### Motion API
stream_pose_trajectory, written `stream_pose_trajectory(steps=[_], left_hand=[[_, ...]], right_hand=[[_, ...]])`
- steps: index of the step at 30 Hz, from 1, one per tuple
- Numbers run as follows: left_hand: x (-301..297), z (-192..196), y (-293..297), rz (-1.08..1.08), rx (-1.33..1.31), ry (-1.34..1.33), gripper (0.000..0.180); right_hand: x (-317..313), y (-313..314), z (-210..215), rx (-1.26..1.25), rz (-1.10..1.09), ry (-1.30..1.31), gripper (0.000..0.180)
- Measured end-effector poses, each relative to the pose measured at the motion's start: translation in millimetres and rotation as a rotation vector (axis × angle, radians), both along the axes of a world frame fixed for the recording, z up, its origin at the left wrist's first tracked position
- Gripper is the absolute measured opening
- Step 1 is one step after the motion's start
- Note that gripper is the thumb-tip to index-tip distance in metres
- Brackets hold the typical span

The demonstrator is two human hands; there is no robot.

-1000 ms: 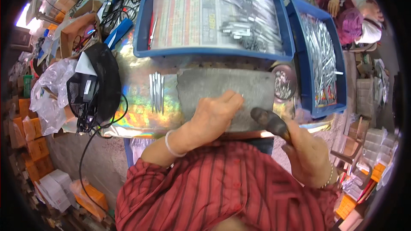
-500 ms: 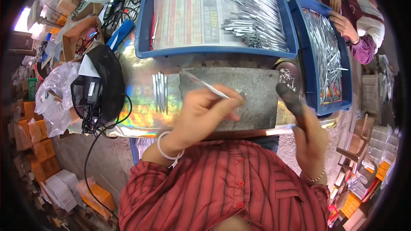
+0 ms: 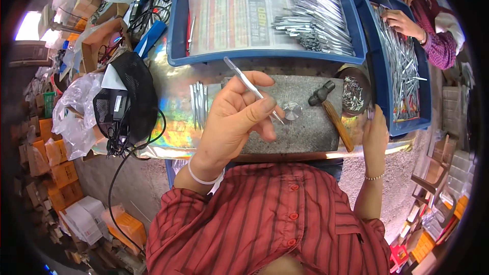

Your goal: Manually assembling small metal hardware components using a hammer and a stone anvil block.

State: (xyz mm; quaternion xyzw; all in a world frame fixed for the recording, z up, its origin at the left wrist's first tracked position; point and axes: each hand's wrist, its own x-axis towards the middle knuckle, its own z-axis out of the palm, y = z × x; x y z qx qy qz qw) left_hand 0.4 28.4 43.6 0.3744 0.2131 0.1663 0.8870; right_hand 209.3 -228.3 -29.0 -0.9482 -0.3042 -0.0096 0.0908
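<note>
My left hand (image 3: 237,109) pinches slim silver tweezers (image 3: 249,85) between thumb and fingers, tilted above a dark metal block (image 3: 285,142). On the block lies a small round shiny disc (image 3: 292,110). A hammer (image 3: 333,119) with a black head and wooden handle rests at the block's right side. My right hand (image 3: 376,135) reaches between the block and the right blue tray, close to a round dish (image 3: 352,91) of small metal pins; its fingers are blurred and partly hidden. Several more tweezers (image 3: 198,104) lie in a row left of the block.
A large blue tray (image 3: 265,60) behind the block holds a pile of silver tweezers (image 3: 318,18) on printed paper. Another blue tray (image 3: 392,86) of them stands at right, with another person's hand (image 3: 402,24) inside. At left are a black mesh bag (image 3: 132,91) and a cable (image 3: 114,178).
My right hand has let go of the hammer, which now lies on the block, and moved right beside the dish. My left hand has raised and turned the tweezers. The other person's hand has moved into their tray.
</note>
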Motion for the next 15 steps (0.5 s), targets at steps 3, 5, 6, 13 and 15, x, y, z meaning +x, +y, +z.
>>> stream_pose_trajectory(steps=[3,5,6,13,15], left_hand=[[1.3,-2.5,-1.8,-0.035,0.084,0.053,0.03],[1.9,-5.9,-2.3,-0.052,0.052,0.043,0.027],[2.2,-7.3,-2.5,-0.066,0.018,0.029,0.025],[-2.5,-12.7,-8.1,-0.042,0.371,0.131,0.02],[-7.1,-4.7,-11.8,-0.13,0.42,0.218,0.023]], right_hand=[[-5.4,8.7,-1.3,-0.086,-0.115,0.074,0.036],[-1.9,7.5,-6.1,-0.116,-0.103,0.06,0.032],[-0.4,5.0,-7.6,-0.147,-0.089,0.042,0.029],[-36.4,-19.7,52.7,0.04,0.084,-0.016,0.008],[-46.9,-23.5,73.2,0.1,-0.055,0.286,0.004]])
